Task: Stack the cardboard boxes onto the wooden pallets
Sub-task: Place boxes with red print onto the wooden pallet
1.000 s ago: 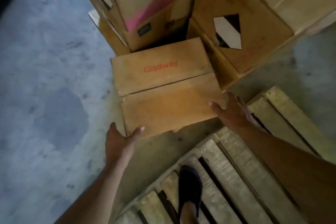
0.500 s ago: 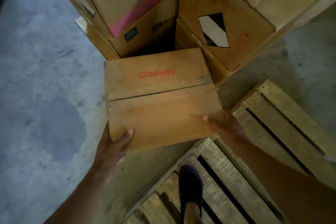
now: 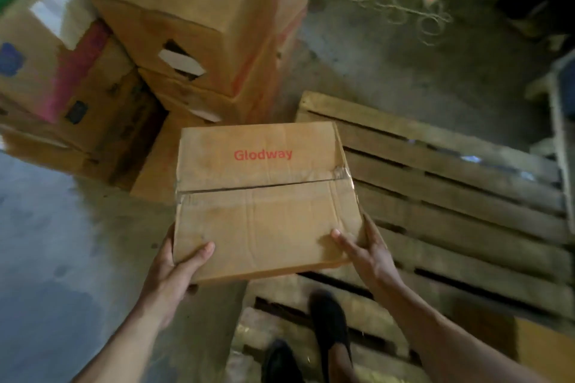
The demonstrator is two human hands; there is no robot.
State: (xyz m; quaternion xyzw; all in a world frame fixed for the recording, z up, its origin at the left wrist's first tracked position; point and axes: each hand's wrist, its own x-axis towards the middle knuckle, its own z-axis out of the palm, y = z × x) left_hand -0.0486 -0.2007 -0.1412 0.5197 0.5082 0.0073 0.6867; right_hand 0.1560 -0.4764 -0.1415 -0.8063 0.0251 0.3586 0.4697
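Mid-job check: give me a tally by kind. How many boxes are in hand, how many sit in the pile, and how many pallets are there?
Glodway box, in hand: 1
Piled cardboard boxes: at least 5 (blur may hide more)
Wooden pallets: 2
Total: at least 8

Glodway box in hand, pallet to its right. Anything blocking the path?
Nothing visible. Left hand and right hand hold the Glodway box; the wooden pallet beside it looks bare nearby. Shoes stand on the nearer pallet.
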